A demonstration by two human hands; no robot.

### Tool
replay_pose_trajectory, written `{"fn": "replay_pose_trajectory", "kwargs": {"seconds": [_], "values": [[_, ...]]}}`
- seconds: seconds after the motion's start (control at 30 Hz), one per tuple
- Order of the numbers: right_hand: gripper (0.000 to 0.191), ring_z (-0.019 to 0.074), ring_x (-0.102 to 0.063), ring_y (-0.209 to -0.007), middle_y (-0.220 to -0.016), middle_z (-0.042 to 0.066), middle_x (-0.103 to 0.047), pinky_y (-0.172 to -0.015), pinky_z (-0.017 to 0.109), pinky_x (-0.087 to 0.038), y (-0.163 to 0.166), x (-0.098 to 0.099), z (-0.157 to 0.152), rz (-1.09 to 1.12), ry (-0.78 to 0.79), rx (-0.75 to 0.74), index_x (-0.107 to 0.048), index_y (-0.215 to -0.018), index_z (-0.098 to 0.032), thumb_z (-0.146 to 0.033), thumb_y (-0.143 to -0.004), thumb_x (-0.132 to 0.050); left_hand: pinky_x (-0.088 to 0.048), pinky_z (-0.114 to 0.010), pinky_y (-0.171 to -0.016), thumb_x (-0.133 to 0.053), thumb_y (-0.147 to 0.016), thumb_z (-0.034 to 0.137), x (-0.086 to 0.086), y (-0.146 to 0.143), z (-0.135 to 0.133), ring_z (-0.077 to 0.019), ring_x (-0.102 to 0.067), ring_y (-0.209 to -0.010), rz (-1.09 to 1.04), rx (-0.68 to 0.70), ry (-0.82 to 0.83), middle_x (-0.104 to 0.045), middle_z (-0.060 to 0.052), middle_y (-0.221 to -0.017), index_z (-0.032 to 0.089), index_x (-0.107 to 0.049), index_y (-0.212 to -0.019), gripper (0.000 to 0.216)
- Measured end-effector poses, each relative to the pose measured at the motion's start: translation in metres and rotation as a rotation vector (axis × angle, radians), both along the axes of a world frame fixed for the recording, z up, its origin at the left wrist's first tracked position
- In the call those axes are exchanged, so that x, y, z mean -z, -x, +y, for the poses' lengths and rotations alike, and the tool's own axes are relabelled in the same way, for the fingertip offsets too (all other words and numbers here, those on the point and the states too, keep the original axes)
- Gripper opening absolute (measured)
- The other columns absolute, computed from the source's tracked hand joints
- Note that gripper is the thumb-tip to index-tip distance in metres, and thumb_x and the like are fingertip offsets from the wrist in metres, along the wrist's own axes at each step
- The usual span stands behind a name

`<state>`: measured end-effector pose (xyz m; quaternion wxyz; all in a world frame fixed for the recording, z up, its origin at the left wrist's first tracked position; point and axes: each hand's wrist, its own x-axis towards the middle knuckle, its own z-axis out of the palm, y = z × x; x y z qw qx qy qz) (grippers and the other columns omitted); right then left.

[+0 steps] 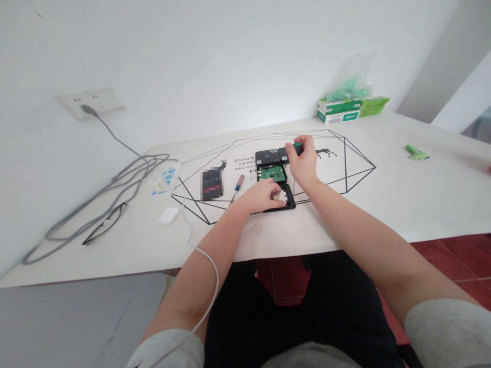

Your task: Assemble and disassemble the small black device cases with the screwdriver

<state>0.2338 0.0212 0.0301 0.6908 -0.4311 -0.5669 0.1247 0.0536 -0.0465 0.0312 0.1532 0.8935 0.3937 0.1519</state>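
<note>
My right hand (304,156) is closed around the green handle of a screwdriver (297,148), held upright. Its thin shaft points down beside the right edge of a black plastic case cover (290,198); whether the tip touches it I cannot tell. My left hand (264,195) rests over that cover with bent fingers gripping it, hiding its left part. Just beyond lies an open black case with a green circuit board (271,174). Behind it sit a black square box-like device (267,157) and a smaller black piece (283,155), partly covered by my right hand.
A second screwdriver (239,183) and a blurred-out dark phone-like object (211,184) lie left. Farther left are a white earbud case (169,215), glasses (105,223) and a looped grey cable (92,204). Green boxes (339,108) stand by the wall; a green packet (416,152) lies right.
</note>
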Motion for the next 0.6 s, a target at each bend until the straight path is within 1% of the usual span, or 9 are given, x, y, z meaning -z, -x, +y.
{"fn": "replay_pose_trajectory", "kwargs": {"seconds": [0.07, 0.13, 0.2, 0.3, 0.37, 0.43, 0.5, 0.6], "values": [[0.019, 0.0188, -0.059, -0.085, -0.088, 0.000, -0.061, -0.090, 0.037, -0.050, -0.014, 0.000, 0.013, -0.031, 0.158, 0.097, -0.056, -0.102, -0.023, -0.038, -0.093, -0.064, -0.050, -0.036, -0.082, -0.078, -0.085, 0.044, -0.001, -0.001, 0.000, -0.0235, -0.061, -0.090, 0.008, 0.009, -0.011, -0.060, -0.005, -0.090, 0.019, -0.070, -0.088, 0.027], [0.017, 0.0197, -0.060, -0.085, -0.088, 0.000, -0.063, -0.090, 0.038, -0.050, -0.028, 0.002, 0.024, -0.134, 0.330, 0.144, -0.059, -0.098, -0.022, -0.032, -0.087, -0.067, -0.049, -0.034, -0.077, -0.078, -0.083, 0.044, -0.002, -0.002, -0.001, -0.0213, -0.060, -0.084, 0.012, 0.020, -0.008, -0.059, -0.004, -0.087, 0.019, -0.068, -0.079, 0.028], [0.018, 0.0219, -0.062, -0.088, -0.090, 0.003, -0.067, -0.091, 0.039, -0.050, -0.039, 0.005, 0.029, -0.313, 0.495, 0.122, -0.061, -0.092, -0.021, -0.026, -0.079, -0.073, -0.048, -0.033, -0.073, -0.081, -0.080, 0.043, -0.004, -0.002, -0.003, -0.0194, -0.059, -0.079, -0.001, 0.016, 0.002, -0.059, -0.003, -0.086, 0.019, -0.067, -0.077, 0.028], [0.018, 0.0254, -0.066, -0.095, -0.096, 0.007, -0.071, -0.091, 0.039, -0.051, -0.046, 0.015, 0.032, -0.543, 0.679, 0.093, -0.065, -0.093, -0.020, -0.022, -0.077, -0.074, -0.049, -0.031, -0.071, -0.084, -0.075, 0.041, -0.004, -0.002, -0.007, -0.0181, -0.059, -0.078, -0.091, -0.021, 0.028, -0.062, -0.003, -0.087, 0.019, -0.072, -0.083, 0.026], [0.021, 0.0269, -0.067, -0.100, -0.103, 0.010, -0.074, -0.091, 0.039, -0.051, -0.046, 0.022, 0.031, -0.656, 0.737, 0.074, -0.067, -0.099, -0.020, -0.021, -0.079, -0.073, -0.050, -0.030, -0.072, -0.084, -0.074, 0.039, -0.004, -0.001, -0.008, -0.0176, -0.060, -0.078, -0.212, -0.044, 0.060, -0.065, -0.003, -0.088, 0.019, -0.075, -0.085, 0.025], [0.023, 0.0275, -0.068, -0.104, -0.109, 0.011, -0.074, -0.092, 0.038, -0.052, -0.044, 0.027, 0.031, -0.730, 0.756, 0.062, -0.068, -0.103, -0.020, -0.021, -0.081, -0.073, -0.049, -0.030, -0.073, -0.084, -0.073, 0.038, -0.004, -0.001, -0.008, -0.0170, -0.060, -0.079, -0.376, -0.072, 0.105, -0.067, -0.003, -0.087, 0.019, -0.076, -0.088, 0.025], [0.027, 0.0281, -0.067, -0.106, -0.114, 0.013, -0.074, -0.093, 0.039, -0.052, -0.043, 0.029, 0.030, -0.767, 0.760, 0.066, -0.069, -0.109, -0.020, -0.022, -0.083, -0.072, -0.048, -0.029, -0.072, -0.085, -0.072, 0.041, -0.004, -0.002, -0.005, -0.0161, -0.059, -0.078, -0.597, -0.117, 0.190, -0.069, -0.003, -0.086, 0.018, -0.075, -0.089, 0.031], [0.035, 0.0306, -0.065, -0.114, -0.123, 0.016, -0.070, -0.096, 0.041, -0.052, -0.038, 0.028, 0.026, -0.779, 0.733, 0.114, -0.068, -0.118, -0.018, -0.027, -0.084, -0.072, -0.047, -0.027, -0.067, -0.081, -0.076, 0.053, -0.006, 0.000, 0.002, -0.0148, -0.060, -0.073, -1.017, -0.197, 0.365, -0.067, -0.002, -0.080, 0.017, -0.070, -0.087, 0.040]]}}
